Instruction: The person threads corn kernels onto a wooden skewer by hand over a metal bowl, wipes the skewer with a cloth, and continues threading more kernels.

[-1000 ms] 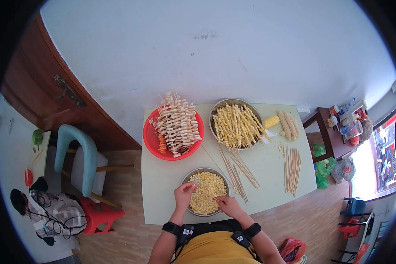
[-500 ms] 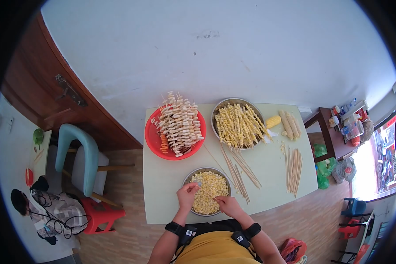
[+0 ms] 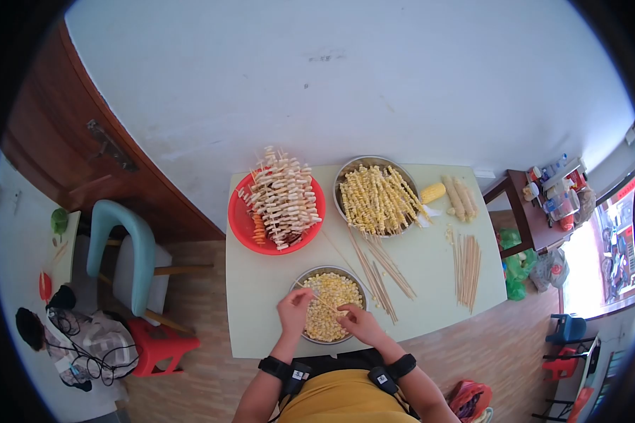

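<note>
Over a metal bowl of loose corn kernels (image 3: pixel 326 338) at the table's near edge, both hands hold one thin wooden skewer (image 3: pixel 320 299). My left hand (image 3: pixel 294 310) is closed on its left part, at the bowl's left rim. My right hand (image 3: pixel 360 324) pinches near its other end, above the kernels; what else lies between those fingertips is too small to tell. Behind stands a metal bowl with corn-loaded skewers (image 3: pixel 377 197). A red bowl (image 3: pixel 241 229) beside it holds skewers of whitish slices (image 3: pixel 282 201). Bare skewers (image 3: pixel 377 271) lie right of the kernel bowl.
More bare skewers (image 3: pixel 467 271), a yellow corn piece (image 3: pixel 432 193) and stripped cobs (image 3: pixel 460 199) lie on the table's right side. A blue chair (image 3: pixel 142 257) and a red stool (image 3: pixel 164 347) stand left. A dark side table (image 3: pixel 533 211) is at the right.
The view has shifted slightly. My left hand has moved a little up and left, and my right hand up and left along the skewer, whose left end now sticks out past my left fingers.
</note>
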### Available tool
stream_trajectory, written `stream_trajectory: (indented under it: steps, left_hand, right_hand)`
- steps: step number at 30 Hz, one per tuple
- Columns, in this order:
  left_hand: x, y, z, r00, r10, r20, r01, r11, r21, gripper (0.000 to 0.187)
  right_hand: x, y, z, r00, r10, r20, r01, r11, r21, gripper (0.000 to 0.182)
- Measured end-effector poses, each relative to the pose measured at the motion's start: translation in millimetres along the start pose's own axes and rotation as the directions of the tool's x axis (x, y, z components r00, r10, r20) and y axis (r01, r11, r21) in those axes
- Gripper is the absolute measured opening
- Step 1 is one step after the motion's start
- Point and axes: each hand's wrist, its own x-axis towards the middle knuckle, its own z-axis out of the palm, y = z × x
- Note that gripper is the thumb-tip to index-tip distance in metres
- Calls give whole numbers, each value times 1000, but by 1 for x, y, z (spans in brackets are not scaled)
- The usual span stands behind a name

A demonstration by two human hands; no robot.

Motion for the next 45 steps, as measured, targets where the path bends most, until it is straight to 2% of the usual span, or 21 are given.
stream_trajectory:
  steps: [2,6,10,14,18,20,21,22,23,24,26,27,30,33,36,39,41,42,43,44,45]
  left_hand:
    - [8,5,-8,983,48,-179,-63,995,-75,9]
    - [13,6,-10,975,46,-219,-82,984,-157,8]
    - [0,9,3,999,27,-26,-30,990,-141,8]
    - [-20,20,25,980,-20,198,49,989,-140,12]
    - [-18,14,17,957,-72,281,98,992,-78,14]
    - [-22,11,16,909,-33,415,11,999,53,14]
    - [-23,10,17,913,-33,406,14,999,51,14]
    - [-25,8,21,857,-76,509,45,996,74,15]
    - [-26,6,23,785,-120,607,73,992,102,17]
    - [-25,4,25,789,-116,604,70,993,99,17]
    - [-27,0,28,704,-178,688,290,956,-49,23]
    - [-27,-1,27,705,-174,688,288,956,-53,23]
    - [-27,-6,21,628,-244,739,351,936,11,27]
    - [-24,-8,20,601,-238,763,468,878,-94,29]
    - [-25,-10,20,637,-183,749,381,919,-100,25]
    - [-18,-30,11,579,-124,806,325,941,-89,18]
    - [-15,-27,1,706,-229,670,290,957,21,13]
    - [-10,-27,-8,708,-227,669,289,957,19,13]
    - [-7,-28,-19,847,-185,498,-44,909,414,16]
    - [-7,-30,-25,934,-36,356,-267,593,760,20]
    - [-9,-30,-27,935,-37,353,-264,594,760,20]
  right_hand:
    - [-2,13,-2,999,46,-17,-45,997,60,21]
    - [-6,0,-13,998,69,6,-69,992,106,17]
    - [-1,-3,-15,997,56,-49,-51,994,95,16]
    - [0,-9,-9,999,48,22,-50,991,124,16]
    - [0,0,-9,992,127,20,-129,980,151,22]
    - [2,-3,-9,998,22,-52,-15,991,133,24]
    - [4,-4,-8,988,-83,-127,97,989,109,27]
    - [4,-3,-8,989,-86,-117,98,990,106,27]
    - [4,0,-7,997,-30,-76,38,993,115,26]
    - [6,1,-8,999,22,-39,-17,993,120,26]
    - [8,-1,-11,997,72,39,-76,992,103,25]
    - [10,-2,-12,986,123,114,-133,988,84,24]
    - [12,5,-6,985,122,118,-140,977,162,21]
    - [16,11,1,992,105,68,-118,967,224,18]
    - [19,8,2,994,106,15,-106,951,291,15]
    - [19,15,2,999,34,-40,-22,962,271,12]
    - [18,23,0,994,82,-74,-51,932,358,12]
    - [17,26,-4,986,130,-100,-73,895,441,13]
    - [14,28,-10,987,132,-97,-76,895,439,13]
    - [11,28,-17,983,151,-100,-103,920,377,15]
    - [9,28,-23,980,167,-106,-126,941,315,18]
